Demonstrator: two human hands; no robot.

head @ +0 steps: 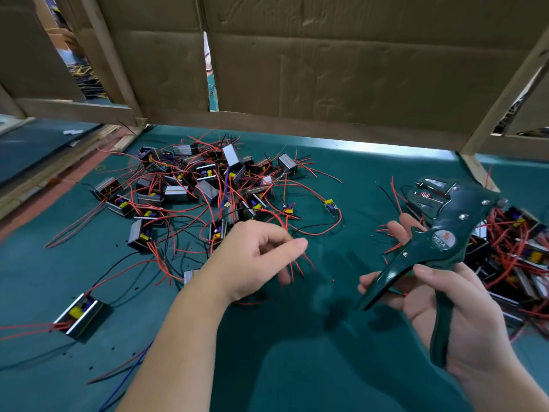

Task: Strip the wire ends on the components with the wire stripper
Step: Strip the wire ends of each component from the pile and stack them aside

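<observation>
A dark green wire stripper (436, 245) sits in my right hand (451, 310), handles spread apart, jaws pointing up and left. My left hand (255, 257) hovers over the green table with thumb and fingers pinched around thin red wires (300, 267) that hang below the fingertips. A component may lie under this hand, but it is hidden. A tangled pile of small metal-cased components (208, 185) with red and black wires lies beyond the left hand. A second heap of components (517, 257) lies at the right, behind the stripper.
A single component (81, 313) lies near the left front of the green table (297, 352). A loose small board (330, 205) rests right of the pile. Cardboard panels (326, 69) on a wooden frame wall off the back. Tiny insulation bits dot the mat.
</observation>
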